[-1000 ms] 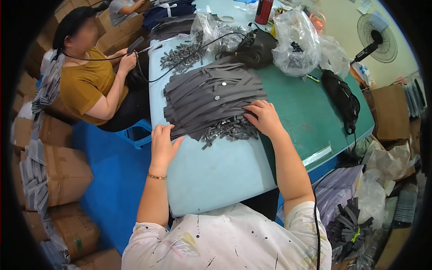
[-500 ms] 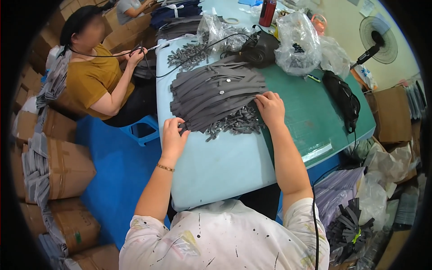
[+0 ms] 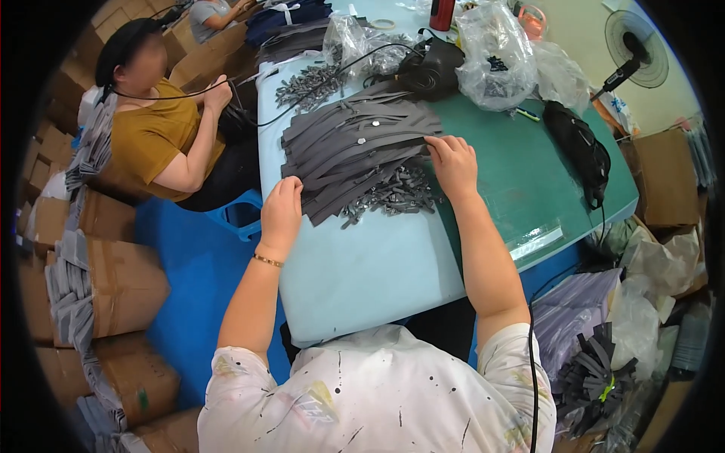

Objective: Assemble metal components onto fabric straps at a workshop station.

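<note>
On the pale blue tabletop (image 3: 362,287), head view, one pile of dark grey strips (image 3: 336,158) lies between two hands; overlap prevents counting the strips. The right hand (image 3: 455,167) pinches a strip's end at the pile's right edge. The left hand (image 3: 281,215) has fingertips drawn together at the left edge; whether they grip anything cannot be told. Two white pieces (image 3: 375,123) rest on the strips. One red bottle (image 3: 442,13) is cut off by the upper edge.
</note>
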Motion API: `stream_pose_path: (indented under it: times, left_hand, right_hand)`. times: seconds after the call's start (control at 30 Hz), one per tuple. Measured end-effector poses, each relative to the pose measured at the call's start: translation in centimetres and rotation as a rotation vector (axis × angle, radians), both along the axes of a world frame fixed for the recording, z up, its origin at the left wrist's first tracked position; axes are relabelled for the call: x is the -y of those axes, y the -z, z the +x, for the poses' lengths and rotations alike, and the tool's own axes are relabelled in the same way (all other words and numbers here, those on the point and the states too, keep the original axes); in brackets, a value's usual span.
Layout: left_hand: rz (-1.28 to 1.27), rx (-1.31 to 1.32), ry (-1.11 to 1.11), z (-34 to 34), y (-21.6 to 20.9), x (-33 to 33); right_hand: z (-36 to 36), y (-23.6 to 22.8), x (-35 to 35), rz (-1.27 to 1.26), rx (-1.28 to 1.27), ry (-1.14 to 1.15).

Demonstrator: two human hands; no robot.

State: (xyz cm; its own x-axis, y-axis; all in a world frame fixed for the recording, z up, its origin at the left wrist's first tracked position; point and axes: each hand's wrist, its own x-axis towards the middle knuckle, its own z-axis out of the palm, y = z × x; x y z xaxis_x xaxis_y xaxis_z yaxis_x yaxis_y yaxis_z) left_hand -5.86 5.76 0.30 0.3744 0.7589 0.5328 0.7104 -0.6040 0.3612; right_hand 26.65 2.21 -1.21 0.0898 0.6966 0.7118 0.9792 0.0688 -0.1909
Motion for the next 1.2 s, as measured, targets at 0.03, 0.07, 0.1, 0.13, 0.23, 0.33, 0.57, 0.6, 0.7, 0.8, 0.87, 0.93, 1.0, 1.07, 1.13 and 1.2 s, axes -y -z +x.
stream_pose_path:
  times: [0.03, 0.07, 0.1, 0.13, 0.23, 0.33, 0.57, 0.6, 0.7, 0.8, 0.87, 0.93, 1.0, 1.07, 1.13, 1.2]
  left_hand:
    - [-0.009, -0.013, -0.006, -0.2, 0.2, -0.3]
    - [-0.01, -0.017, -0.007, -0.7, 0.5, -0.3]
    - [-0.042, -0.041, -0.026, -0.9, 0.7, -0.3]
    - [-0.074, -0.065, -0.045, -1.1, 0.9, -0.2]
    - [-0.045, -0.093, -0.116, -1.5, 1.2, 0.9]
    - [-0.093, 0.003, -0.118, -1.8, 1.5, 0.8]
    - [-0.153, -0.11, 0.094, 0.2, -1.0, 4.1]
    - [-0.15, -0.112, 0.094, 0.0, -0.7, 4.0]
    - [-0.065, -0.069, 0.089, -0.6, 0.5, 2.8]
    - [-0.112, -0.005, 0.094, -0.6, 0.2, 1.4]
    - [-0.003, 0.044, 0.016, 0.3, -0.6, 0.7]
    - [0.034, 0.017, 0.008, 0.7, -0.8, -0.2]
    - [0.243, -0.092, 0.108, 1.0, -0.9, -0.9]
    - [0.307, -0.189, 0.189, 1.1, -0.8, -0.9]
    - [0.367, -0.289, 0.272, 0.7, -0.7, -0.5]
    - [0.402, -0.409, 0.403, 0.3, -0.9, -0.3]
  right_hand:
    - [-0.2, -0.2, 0.2, -0.02, -0.027, -0.026]
    - [-0.4, -0.1, 0.1, -0.021, -0.031, -0.027]
    - [-0.6, -0.1, 0.1, -0.025, -0.068, -0.077]
    - [-0.7, -0.2, 0.1, -0.028, -0.105, -0.126]
    - [-1.1, -1.1, 0.6, -0.063, -0.019, -0.296]
    - [-1.1, -0.5, 0.6, -0.098, 0.012, -0.352]
    - [-1.0, 0.4, 0.6, -0.078, -0.022, -0.284]
    - [-1.1, 0.3, 0.5, -0.05, -0.019, -0.285]
    - [-1.5, -0.1, 0.5, -0.004, -0.032, -0.261]
    - [-1.9, -0.4, 0.6, 0.033, -0.062, -0.199]
    - [-2.0, -0.2, 0.6, 0.053, -0.079, -0.161]
    - [-1.9, 0.0, 0.6, 0.08, -0.069, -0.12]
    - [-1.7, 0.3, 0.5, 0.083, -0.073, -0.104]
    - [-1.3, 0.5, 0.4, 0.083, -0.076, -0.08]
    - [-1.3, 0.6, 0.4, 0.077, -0.098, -0.08]
    - [-1.3, 0.6, 0.4, 0.062, -0.118, -0.082]
